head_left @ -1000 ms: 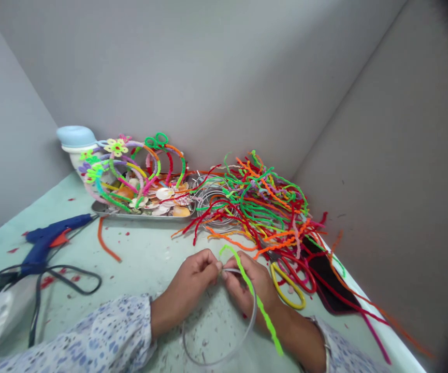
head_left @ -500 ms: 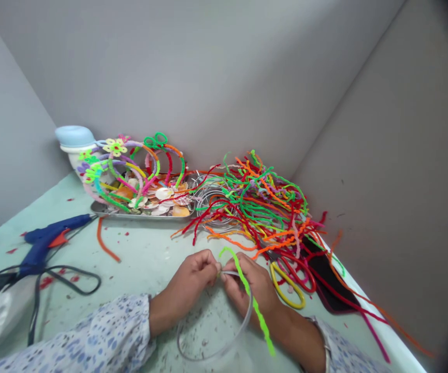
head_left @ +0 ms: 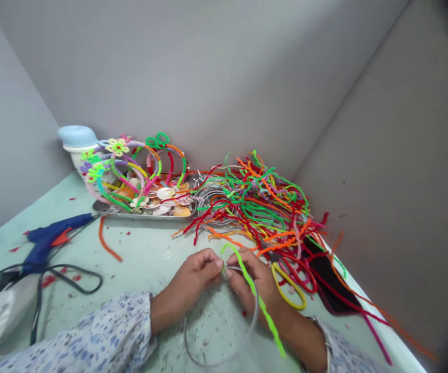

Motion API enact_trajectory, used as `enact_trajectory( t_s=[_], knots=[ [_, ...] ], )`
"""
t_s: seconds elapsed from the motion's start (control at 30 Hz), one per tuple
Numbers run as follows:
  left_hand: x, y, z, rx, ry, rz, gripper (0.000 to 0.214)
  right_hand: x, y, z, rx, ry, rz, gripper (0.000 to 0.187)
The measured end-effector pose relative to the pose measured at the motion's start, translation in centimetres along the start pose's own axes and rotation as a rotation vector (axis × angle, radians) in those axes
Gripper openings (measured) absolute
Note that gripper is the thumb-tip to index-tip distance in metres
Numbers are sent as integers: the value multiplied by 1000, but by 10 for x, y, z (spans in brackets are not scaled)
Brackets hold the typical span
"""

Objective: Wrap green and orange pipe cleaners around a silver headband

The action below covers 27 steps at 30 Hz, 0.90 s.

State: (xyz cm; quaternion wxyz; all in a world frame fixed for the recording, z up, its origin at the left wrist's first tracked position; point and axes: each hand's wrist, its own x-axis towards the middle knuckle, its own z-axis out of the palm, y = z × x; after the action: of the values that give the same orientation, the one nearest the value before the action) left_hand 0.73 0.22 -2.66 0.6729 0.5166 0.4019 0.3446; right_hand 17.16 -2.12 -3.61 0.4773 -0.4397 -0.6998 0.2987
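My left hand (head_left: pixel 194 277) and my right hand (head_left: pixel 255 284) meet over the pale green table (head_left: pixel 146 254), both pinched shut. Between them they hold the top end of a thin grey plastic headband (head_left: pixel 224 357), whose loop curves down toward me. A lime green pipe cleaner (head_left: pixel 258 303) starts at the pinch point and trails down across my right wrist. My left fingertips press the pipe cleaner's end against the band.
A pile of coloured pipe cleaners (head_left: pixel 266 207) lies at the back right, over bare bands (head_left: pixel 212 199), yellow-handled scissors (head_left: pixel 288 287) and a dark phone (head_left: pixel 328 280). A metal tray (head_left: pixel 142 213) holds decorated headbands (head_left: pixel 130 171) and shells. A blue glue gun (head_left: pixel 48 241) lies left.
Both hands stay pinched at the same spot. The headband loop and the free tail of the green pipe cleaner have swung slightly back and forth.
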Motion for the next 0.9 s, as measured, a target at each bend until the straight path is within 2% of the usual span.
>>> enact_trajectory(
  t_s=[0.1, 0.27, 0.4, 0.6, 0.77, 0.9],
  knots=[
    [1, -1, 0, -12, -9, 9, 29, -2, 4, 0, 29, -39, -7, 24],
    [2, -3, 0, -39, -27, 3, 33, -1, 0, -1, 17, -101, 86, 46],
    [1, -3, -1, -24, -42, 3, 33, 1, -8, -2, 85, -176, 146, 49],
    [-1, -4, -3, 14, -46, 29, 31, 4, -8, -3, 301, -210, 236, 54],
    [-1, -2, -2, 27, -24, 47, 32, 1, -1, -3, 322, -169, 215, 46],
    [-2, 1, -1, 43, 5, 46, 30, 0, 0, -2, 246, -92, 215, 20]
  ],
)
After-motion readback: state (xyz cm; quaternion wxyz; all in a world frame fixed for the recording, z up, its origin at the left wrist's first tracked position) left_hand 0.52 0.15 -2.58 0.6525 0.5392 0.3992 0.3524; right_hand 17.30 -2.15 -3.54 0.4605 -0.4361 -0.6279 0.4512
